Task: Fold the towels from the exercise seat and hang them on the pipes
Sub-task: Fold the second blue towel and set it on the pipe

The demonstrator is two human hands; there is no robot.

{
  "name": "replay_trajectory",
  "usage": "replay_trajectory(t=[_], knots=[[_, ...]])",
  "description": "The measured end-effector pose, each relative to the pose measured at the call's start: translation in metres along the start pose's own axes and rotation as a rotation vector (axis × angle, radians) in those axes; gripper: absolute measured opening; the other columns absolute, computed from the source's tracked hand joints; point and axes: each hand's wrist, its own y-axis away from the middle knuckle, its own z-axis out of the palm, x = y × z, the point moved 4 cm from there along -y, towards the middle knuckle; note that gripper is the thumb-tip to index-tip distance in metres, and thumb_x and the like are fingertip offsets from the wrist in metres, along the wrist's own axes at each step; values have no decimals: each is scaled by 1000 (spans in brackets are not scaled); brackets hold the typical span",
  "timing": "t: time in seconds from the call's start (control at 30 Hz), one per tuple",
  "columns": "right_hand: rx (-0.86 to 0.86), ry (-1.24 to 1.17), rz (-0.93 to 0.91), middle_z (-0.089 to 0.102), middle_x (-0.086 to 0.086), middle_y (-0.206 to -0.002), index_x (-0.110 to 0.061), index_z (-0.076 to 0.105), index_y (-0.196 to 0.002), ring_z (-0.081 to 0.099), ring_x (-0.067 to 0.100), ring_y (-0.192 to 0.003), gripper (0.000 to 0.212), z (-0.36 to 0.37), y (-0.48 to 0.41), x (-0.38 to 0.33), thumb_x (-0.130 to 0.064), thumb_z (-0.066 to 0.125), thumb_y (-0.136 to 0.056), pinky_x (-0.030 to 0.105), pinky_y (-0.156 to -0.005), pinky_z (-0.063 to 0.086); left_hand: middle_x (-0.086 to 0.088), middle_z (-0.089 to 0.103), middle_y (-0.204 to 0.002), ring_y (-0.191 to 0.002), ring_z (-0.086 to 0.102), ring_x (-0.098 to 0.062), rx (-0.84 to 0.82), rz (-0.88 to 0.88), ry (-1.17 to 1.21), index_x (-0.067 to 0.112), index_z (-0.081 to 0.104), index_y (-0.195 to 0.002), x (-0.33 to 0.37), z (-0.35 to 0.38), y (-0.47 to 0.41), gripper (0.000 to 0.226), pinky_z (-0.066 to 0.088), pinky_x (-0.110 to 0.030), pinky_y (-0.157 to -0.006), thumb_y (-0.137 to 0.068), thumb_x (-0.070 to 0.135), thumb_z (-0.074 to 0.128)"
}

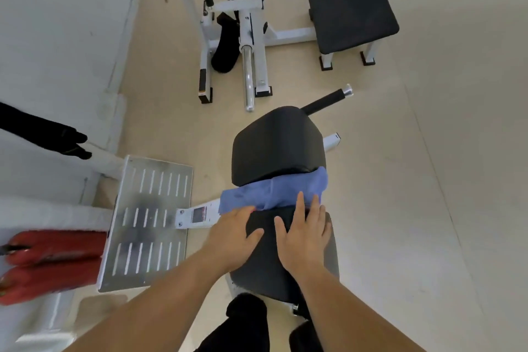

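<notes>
Forearms come in from the bottom edge, both mine, out over the seat (285, 280). Left hand (233, 233) is flat, thumb spread, holding nothing. Right hand (303, 233) is flat too, fingers straight, pressing down. Between them is a black cloth (267, 221), probably a towel, but it's hard to tell against the dark pad.

Key relation: the blue towel (274, 190) lies straight ahead of both hands, bunched in the gap between seat and back pad (275, 143). Its long axis runs left-right across my reach, the right end slightly further off. Right fingertips touch its near edge and left fingertips meet its left corner, so neither hand is clearly nearer.

I judge a forward reach gets it.

Padded vinyl surface. Metal footplate (148, 220) to the left, chrome bar (248, 77) ahead, beige floor (428, 180), white wall (57, 37) to the left.
</notes>
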Motion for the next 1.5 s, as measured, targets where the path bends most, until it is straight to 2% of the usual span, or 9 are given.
replay_trajectory(t=[0.13,0.23,0.37,0.6,0.83,1.1,1.23,1.37,1.5], knots=[[120,-67,39,18,5,-168,-30,21,-159,17,31,-154,74,13,-1,-3,-63,41,-95,53,-121,28,-2,56,-146,-130,54,-23,-50,2,111,24,46,-148,-6,4,-38,47,42,-31,-105,-103,36,52],[84,-57,73,14,0,-169,-35,19,-157,11,27,-156,72,18,-4,-1,-66,37,-94,47,-124,22,1,66,-133,-118,61,-17,-103,33,172,24,58,-135,-3,7,-64,35,45,-27,-95,-102,36,55],[98,-49,87,19,-2,-168,-36,24,-155,15,25,-155,71,20,-4,2,-67,32,-92,46,-123,25,1,73,-104,-96,67,-15,-119,30,241,21,66,-113,4,10,-87,21,55,-37,-91,-98,36,63],[92,-19,100,25,0,-165,-33,28,-154,19,25,-154,72,18,-6,0,-67,30,-90,45,-124,24,-1,72,-90,-85,65,-17,-131,-69,327,17,72,-99,2,18,-105,12,52,-32,-81,-97,27,65],[87,-28,88,25,-2,-165,-35,28,-152,19,24,-154,69,21,-7,3,-66,33,-91,44,-124,23,-1,53,-73,-66,45,-12,25,-20,472,20,51,-83,8,9,-87,20,39,-28,-64,-103,20,54],[106,-172,22,16,5,-168,-26,11,-161,15,27,-155,82,16,-4,4,-64,42,-95,48,-121,25,-2,61,-83,-74,60,-18,205,292,181,22,48,-97,43,-20,-16,10,54,-40,-66,-106,24,49],[8,-159,-108,2,5,-170,-24,0,-161,5,28,-157,78,-17,8,13,-47,44,-101,47,-126,18,1,62,-89,-76,62,-14,341,277,147,28,47,-100,55,-48,25,7,59,-40,-74,-107,26,47],[108,-230,-356,16,-1,-169,-35,19,-158,12,23,-156,57,-92,28,-4,-42,35,-104,47,-124,22,8,57,-83,-76,58,-10,396,326,164,26,51,-97,76,-76,78,14,55,-34,-75,-104,14,51],[26,-190,-784,27,-7,-165,-38,45,-146,12,18,-156,43,-158,55,-51,-32,38,-104,37,-124,14,12,61,-82,-78,61,-13,420,389,199,29,57,-93,95,-101,132,20,53,-27,-75,-101,11,54]])
